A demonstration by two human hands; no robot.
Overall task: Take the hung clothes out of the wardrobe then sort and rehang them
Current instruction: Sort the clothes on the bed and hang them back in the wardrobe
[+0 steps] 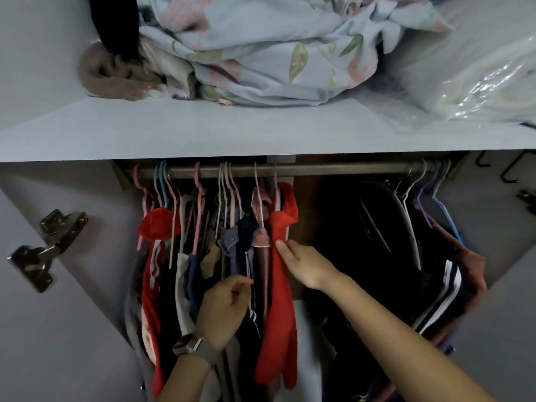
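— Where were the hung clothes (220,256) found?

— They were seen crowded on hangers at the left half of the metal rail (290,170), inside the wardrobe and under the shelf (203,134). A red garment (280,280) was hung at the right edge of that group, with a pink garment (261,239) just beside it and dark blue ones further left. Another red piece with white stripes (152,256) was placed near the left end.

— And the hands?

— The right hand (304,264) was laid against the red garment, its thumb and fingers pressed to the cloth near the collar; whether the cloth was pinched could not be told. The left hand (224,309) was curled, and a thin white hanger wire (250,274) was pinched at its fingertips among the dark clothes. A watch (188,343) was worn on the left wrist.

— What was kept at the other side?

— A gap was left at the middle of the rail. At the right end a few more hangers (429,192) were hung, with a dark striped garment (446,288) below them.

— And around that?

— On the shelf a floral blue cloth (275,53) was heaped, a brown knitted item (113,76) was set to its left and a clear plastic bag (478,74) to its right. A door hinge (48,248) was seen at the left.
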